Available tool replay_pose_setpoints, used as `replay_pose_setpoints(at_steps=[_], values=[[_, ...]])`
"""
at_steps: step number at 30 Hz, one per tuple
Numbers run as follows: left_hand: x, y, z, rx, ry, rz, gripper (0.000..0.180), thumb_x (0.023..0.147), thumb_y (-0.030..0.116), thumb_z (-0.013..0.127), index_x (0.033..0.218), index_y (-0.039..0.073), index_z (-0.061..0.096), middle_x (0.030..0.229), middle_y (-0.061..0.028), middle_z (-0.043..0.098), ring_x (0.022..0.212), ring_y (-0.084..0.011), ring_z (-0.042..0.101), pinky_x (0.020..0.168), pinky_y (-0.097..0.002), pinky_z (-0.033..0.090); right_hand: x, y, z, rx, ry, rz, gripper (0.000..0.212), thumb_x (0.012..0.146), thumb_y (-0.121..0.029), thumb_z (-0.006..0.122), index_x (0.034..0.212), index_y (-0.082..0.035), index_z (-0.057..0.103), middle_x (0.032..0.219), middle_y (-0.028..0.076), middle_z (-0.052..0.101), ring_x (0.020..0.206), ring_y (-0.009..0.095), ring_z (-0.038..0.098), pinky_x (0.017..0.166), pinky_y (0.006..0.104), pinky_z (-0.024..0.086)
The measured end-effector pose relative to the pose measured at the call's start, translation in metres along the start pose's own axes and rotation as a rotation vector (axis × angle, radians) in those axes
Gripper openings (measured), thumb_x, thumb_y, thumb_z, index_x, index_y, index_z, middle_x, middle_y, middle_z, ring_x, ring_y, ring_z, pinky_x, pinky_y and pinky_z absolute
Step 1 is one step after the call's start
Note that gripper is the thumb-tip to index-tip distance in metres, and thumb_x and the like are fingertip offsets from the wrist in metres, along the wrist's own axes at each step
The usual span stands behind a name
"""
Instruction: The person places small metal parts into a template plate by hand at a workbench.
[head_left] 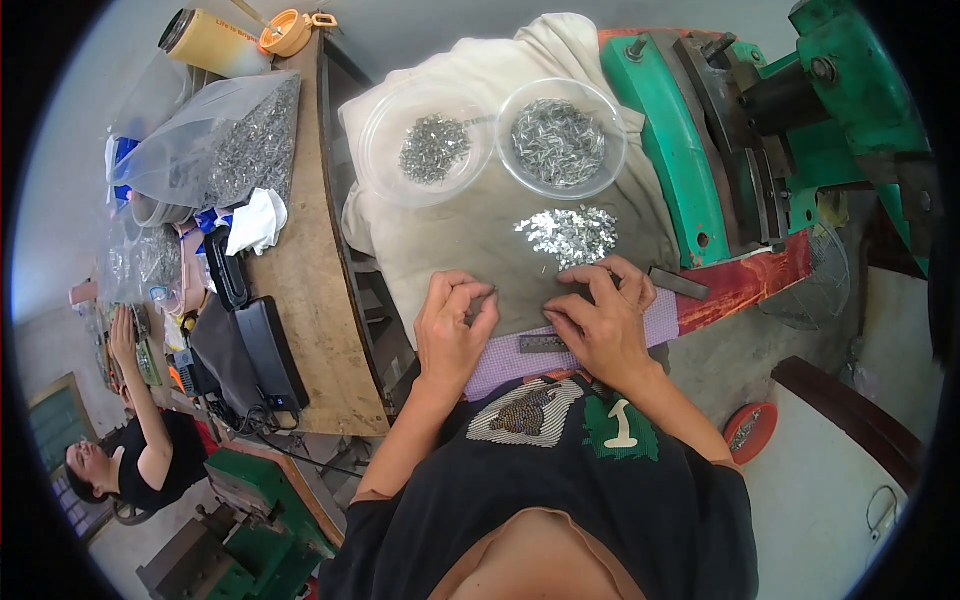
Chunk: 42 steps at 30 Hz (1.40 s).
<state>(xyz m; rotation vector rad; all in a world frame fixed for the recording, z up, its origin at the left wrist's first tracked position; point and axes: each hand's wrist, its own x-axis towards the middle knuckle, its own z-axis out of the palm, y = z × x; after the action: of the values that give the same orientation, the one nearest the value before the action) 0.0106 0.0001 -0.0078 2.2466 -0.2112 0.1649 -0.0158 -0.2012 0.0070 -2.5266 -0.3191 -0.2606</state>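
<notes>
My left hand [452, 328] hovers over the olive-brown cloth [505, 255], its thumb and forefinger curled together in a pinch. Facing it, my right hand [607, 318] has thumb and fingers drawn together too, just below a loose pile of shiny small metal pieces [568, 236]. Anything between either set of fingertips is too small to make out. Beyond the pile stands a clear round tub of slim metal parts [558, 142]. Left of it is a shallower clear tub with small metal parts [435, 148]. Below my hands lies a short dark metal bar [543, 344] on a purple checked cloth [490, 368].
A green machine [665, 150] flanks the cloth on the right, with another dark metal bar [679, 283] near its foot. At left, a wooden table [325, 330] carries a bag of metal parts [250, 140] and a black case [270, 350]. Another person [150, 450] sits far left.
</notes>
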Motion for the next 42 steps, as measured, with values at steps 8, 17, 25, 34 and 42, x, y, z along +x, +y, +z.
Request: replay_pose_setpoints(at_steps=[8,17,25,34,42], values=[[0.000,0.000,-0.001,0.015,-0.013,-0.007,0.018,0.073,-0.003,0.077,0.089,0.001,0.069,0.093,-0.0072,0.061,0.064,-0.0145,0.058,0.056,-0.0268,0.048,0.003,-0.003,0.002,-0.023,-0.005,-0.008,0.015,0.068,-0.016,0.079,0.082,-0.018,0.072,0.111,-0.004,0.062,0.113,0.029,0.048,0.091,0.0477,0.029],[0.003,0.001,-0.011,-0.071,-0.109,-0.067,0.017,0.075,0.000,0.078,0.088,0.002,0.067,0.095,-0.0081,0.060,0.069,-0.0200,0.063,0.058,-0.0317,0.051,0.002,0.002,-0.005,-0.042,0.022,0.017,0.014,0.071,-0.018,0.079,0.084,-0.018,0.073,0.110,-0.003,0.062,0.115,0.027,0.046,0.092,0.0459,0.028],[0.014,-0.001,-0.017,-0.009,-0.210,0.078,0.015,0.079,0.004,0.075,0.093,0.007,0.070,0.095,-0.0064,0.059,0.072,-0.0225,0.064,0.062,-0.0345,0.051,0.004,0.015,-0.017,-0.111,0.070,0.061,0.013,0.073,-0.018,0.080,0.085,-0.018,0.074,0.110,-0.003,0.062,0.115,0.028,0.047,0.094,0.0459,0.027],[0.013,0.003,-0.009,0.115,-0.151,0.120,0.011,0.078,0.005,0.074,0.086,0.007,0.067,0.092,-0.0059,0.059,0.076,-0.0261,0.064,0.063,-0.0381,0.050,0.004,0.016,-0.020,-0.124,0.081,0.053,0.014,0.072,-0.018,0.080,0.084,-0.020,0.074,0.110,-0.004,0.062,0.114,0.028,0.047,0.093,0.0459,0.027],[-0.020,0.021,-0.020,-0.061,-0.231,0.190,0.018,0.073,0.001,0.077,0.089,0.003,0.067,0.093,-0.0103,0.062,0.082,-0.0273,0.062,0.068,-0.0366,0.049,0.004,0.006,-0.006,-0.082,0.016,-0.049,0.013,0.070,-0.020,0.080,0.083,-0.019,0.074,0.110,-0.006,0.062,0.115,0.025,0.047,0.093,0.0446,0.027]])
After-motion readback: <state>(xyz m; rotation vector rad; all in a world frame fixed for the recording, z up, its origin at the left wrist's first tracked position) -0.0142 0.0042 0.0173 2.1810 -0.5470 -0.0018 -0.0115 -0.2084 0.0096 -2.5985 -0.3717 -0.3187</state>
